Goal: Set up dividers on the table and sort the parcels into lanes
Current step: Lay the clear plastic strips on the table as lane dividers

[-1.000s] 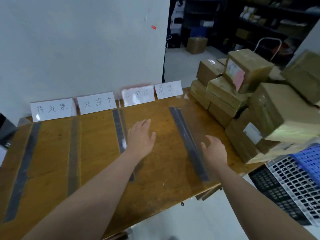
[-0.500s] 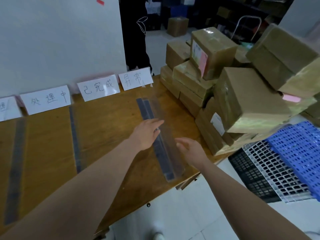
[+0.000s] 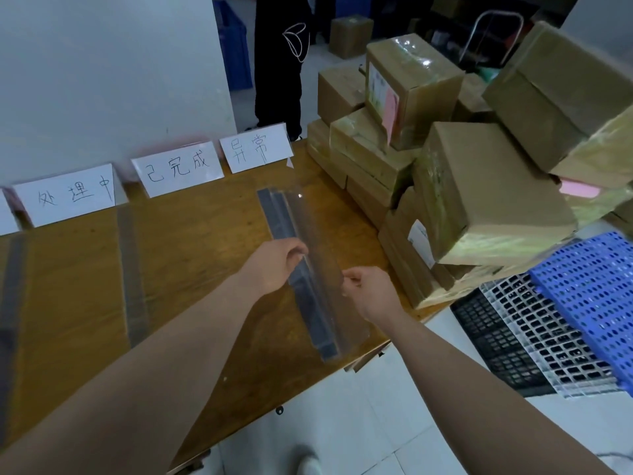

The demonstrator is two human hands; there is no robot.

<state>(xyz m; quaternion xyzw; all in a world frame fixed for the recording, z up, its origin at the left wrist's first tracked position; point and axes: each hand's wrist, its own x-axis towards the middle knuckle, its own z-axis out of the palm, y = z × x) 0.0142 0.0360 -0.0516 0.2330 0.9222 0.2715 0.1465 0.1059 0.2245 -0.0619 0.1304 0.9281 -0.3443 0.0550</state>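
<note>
A clear plastic divider (image 3: 318,234) with a dark strip along its base lies lengthwise on the right part of the wooden table (image 3: 205,255). My left hand (image 3: 274,265) pinches its left side near the middle. My right hand (image 3: 370,289) pinches its right edge, fingers curled. Another divider (image 3: 132,269) stands further left, and a third (image 3: 13,289) shows at the left edge. White handwritten lane cards (image 3: 178,168) stand along the table's far edge. A heap of taped brown parcels (image 3: 479,186) rises at the table's right end.
Blue and black perforated plastic crates (image 3: 582,303) sit low at the right, beside the parcels. A white wall (image 3: 102,80) backs the table. A person in black trousers (image 3: 281,63) stands behind the far right corner. More boxes and shelves fill the room beyond.
My view swung right. Both hands moved from flat on the table onto the rightmost divider and closed their fingers on its edges.
</note>
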